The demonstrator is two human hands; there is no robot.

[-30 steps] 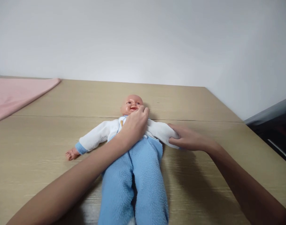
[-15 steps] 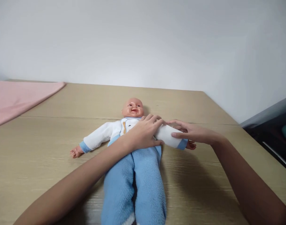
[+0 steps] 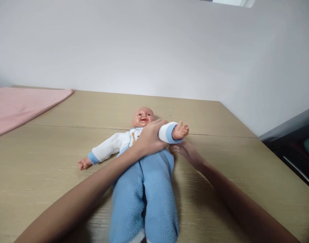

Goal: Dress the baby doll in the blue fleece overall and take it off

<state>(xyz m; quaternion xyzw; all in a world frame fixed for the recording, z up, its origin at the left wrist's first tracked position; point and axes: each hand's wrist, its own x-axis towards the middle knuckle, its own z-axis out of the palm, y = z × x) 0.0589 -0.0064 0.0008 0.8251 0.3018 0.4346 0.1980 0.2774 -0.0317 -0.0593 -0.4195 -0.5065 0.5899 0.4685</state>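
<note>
A baby doll in a white top and blue fleece trousers lies on its back on a light wooden table. My left hand is wrapped round the doll's raised arm in its white sleeve. The doll's small hand sticks up above the blue cuff. My right hand lies just under that lifted arm at the doll's side, its fingers mostly hidden. The doll's other arm rests stretched out on the table.
A pink cloth lies at the far left of the table. A white wall stands behind the table. Dark furniture sits beyond the table's right edge.
The doll's arm has been lifted off the table and bent upward. My left hand now grips it, and my right hand has slid in beneath it toward the doll's side.
</note>
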